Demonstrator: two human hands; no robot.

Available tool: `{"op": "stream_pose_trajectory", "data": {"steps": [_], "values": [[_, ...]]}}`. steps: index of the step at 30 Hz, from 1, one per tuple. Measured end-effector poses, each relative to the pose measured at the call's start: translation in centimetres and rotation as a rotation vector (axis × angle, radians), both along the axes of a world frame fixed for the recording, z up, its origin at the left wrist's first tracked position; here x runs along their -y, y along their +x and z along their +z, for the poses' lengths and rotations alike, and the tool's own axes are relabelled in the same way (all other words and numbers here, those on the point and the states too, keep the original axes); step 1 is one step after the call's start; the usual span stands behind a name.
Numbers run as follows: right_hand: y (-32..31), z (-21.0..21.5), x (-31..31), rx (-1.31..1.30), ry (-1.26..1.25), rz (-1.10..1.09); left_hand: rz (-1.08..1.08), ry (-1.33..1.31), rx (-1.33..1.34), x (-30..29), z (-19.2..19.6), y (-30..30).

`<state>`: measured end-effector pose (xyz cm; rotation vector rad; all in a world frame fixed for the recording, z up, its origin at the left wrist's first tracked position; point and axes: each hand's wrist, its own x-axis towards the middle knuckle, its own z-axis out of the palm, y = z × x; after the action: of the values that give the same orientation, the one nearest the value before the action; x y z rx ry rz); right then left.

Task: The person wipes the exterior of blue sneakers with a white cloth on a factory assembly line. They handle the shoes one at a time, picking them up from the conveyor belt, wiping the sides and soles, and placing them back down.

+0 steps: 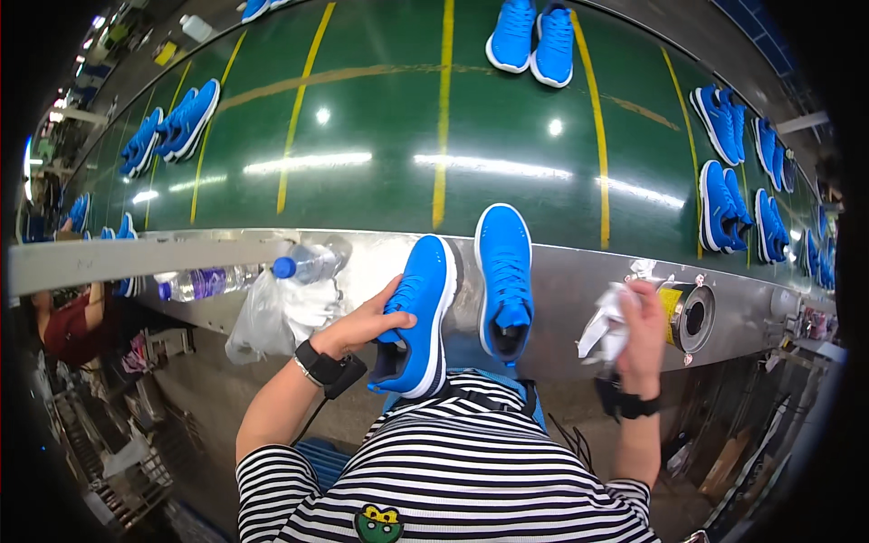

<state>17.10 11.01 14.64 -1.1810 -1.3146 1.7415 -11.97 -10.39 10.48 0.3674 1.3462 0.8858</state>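
My left hand (364,324) is closed around the collar and laces of a blue running shoe (422,303), which is tilted so its white sole faces right. Just right of it, the matching blue shoe (504,271) rests on the metal ledge, toe pointing away from me. Off to the right, my right hand (644,328) grips a crumpled white cloth (610,324). Close beside that hand is an open metal can (694,317) with a yellow label. The right fingertips are partly blurred.
Beyond the metal ledge (570,317) runs a green conveyor belt (380,118) with yellow lines, carrying several pairs of blue shoes (721,206). To the left stand a plastic bottle with a blue cap (315,261), another bottle (204,283) and a white plastic bag (262,321).
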Motion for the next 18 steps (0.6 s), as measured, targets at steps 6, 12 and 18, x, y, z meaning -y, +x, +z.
{"op": "stream_pose_trajectory", "data": {"steps": [6,12,18], "values": [[-12.2,-1.1,7.0,0.030,-0.055,0.424,0.043,0.027,0.086,2.1,0.9,0.1],[-17.0,-5.3,8.6,0.307,0.273,0.573,0.056,0.024,0.018,3.0,0.2,-0.1],[-18.1,-5.9,8.7,0.499,0.613,0.843,0.072,0.034,0.006,3.6,-0.5,-0.3]]}}
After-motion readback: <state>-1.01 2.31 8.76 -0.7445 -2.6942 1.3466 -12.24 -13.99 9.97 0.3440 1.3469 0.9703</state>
